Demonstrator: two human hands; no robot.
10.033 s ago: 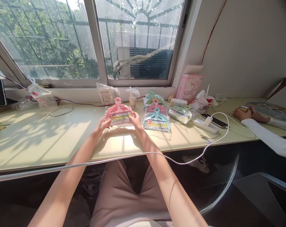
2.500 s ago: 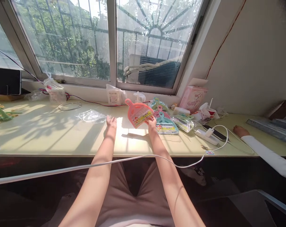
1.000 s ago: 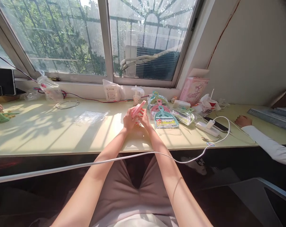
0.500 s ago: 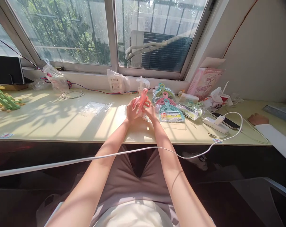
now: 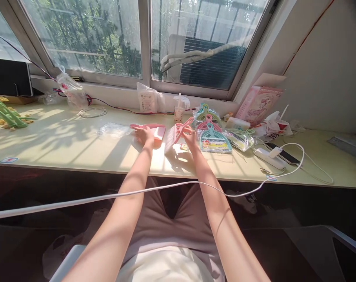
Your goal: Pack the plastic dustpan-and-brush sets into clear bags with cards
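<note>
My left hand [image 5: 145, 136] is closed around the handle side of a small pink dustpan [image 5: 159, 132] at the desktop. A pink hand brush [image 5: 171, 138] with pale bristles is in my right hand [image 5: 189, 137]. It is tilted, bristles down toward the left, its looped handle up to the right. Just below the brush a small colourful label [image 5: 184, 147] lies on the desk. Right of my right hand stand wrapped brush-and-dustpan sets: a teal one [image 5: 215, 144] in front, a pink one [image 5: 207, 118] behind it, green ones farther back.
A clear plastic wrapper [image 5: 115, 130] lies on the left. Behind my hands is a cup with a straw [image 5: 178, 113]. A power strip [image 5: 269, 158] and a phone [image 5: 282, 152] are on the right. A white cable [image 5: 166, 185] crosses above my forearms.
The pink dustpan and brush, held together between both hands before, are now apart: dustpan left, brush right. Another person's hand and white sleeve at the right have left the view.
</note>
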